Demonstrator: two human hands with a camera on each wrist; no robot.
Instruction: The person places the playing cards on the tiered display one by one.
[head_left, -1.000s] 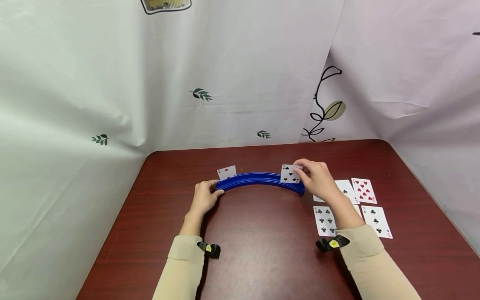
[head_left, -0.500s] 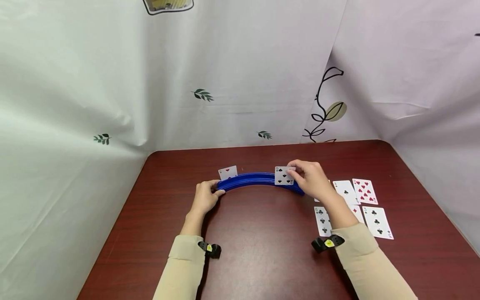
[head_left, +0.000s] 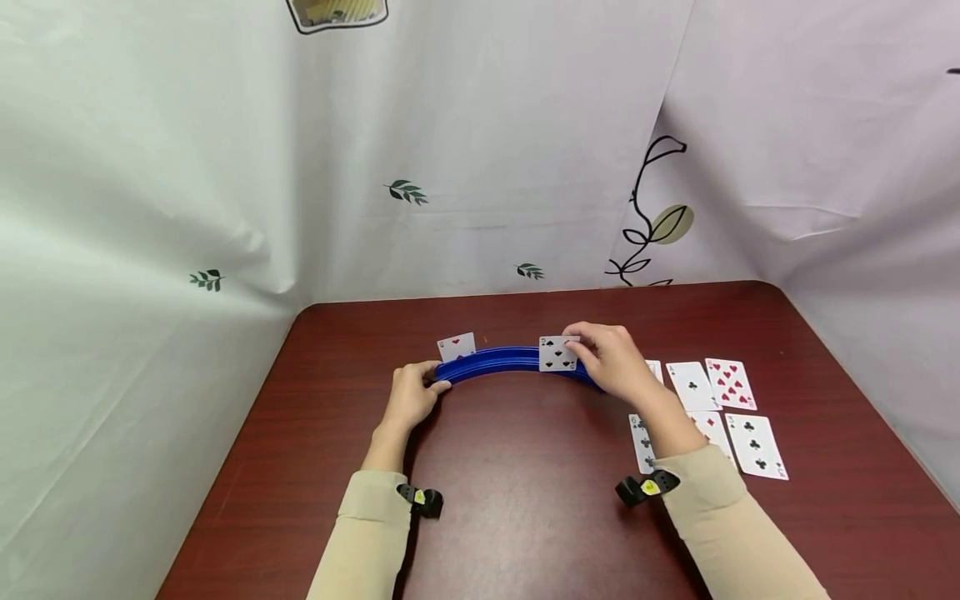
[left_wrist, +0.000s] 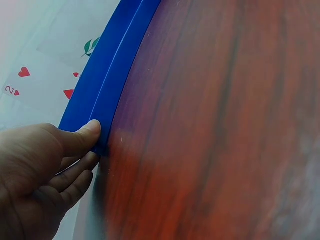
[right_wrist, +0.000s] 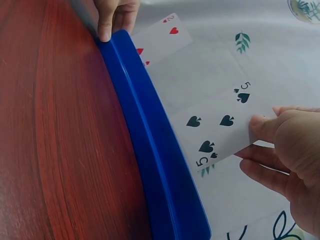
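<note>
A curved blue card holder point(head_left: 497, 361) lies near the back of the table. Thumb and fingers of my left hand point(head_left: 409, 396) pinch its left end, clearly seen in the left wrist view. Just beyond that end, a two of hearts point(head_left: 457, 343) stands up from the holder. My right hand point(head_left: 617, 367) pinches a five of spades point(head_left: 555, 354) by its right edge, over the holder's right half. In the right wrist view this card point(right_wrist: 215, 131) is face-on above the blue rail; I cannot tell whether its lower edge sits in a groove.
Face-up playing cards lie in two rows at the right: an ace of clubs point(head_left: 692, 385), an eight of hearts point(head_left: 730, 383), a three of clubs point(head_left: 757, 446), a six of clubs point(head_left: 642, 442), and others partly under my right forearm. White cloth point(head_left: 480, 167) hangs behind the table point(head_left: 480, 500).
My right hand has moved left along the holder with the five of spades, uncovering more of the cards at the right. The left hand and the holder have stayed in place.
</note>
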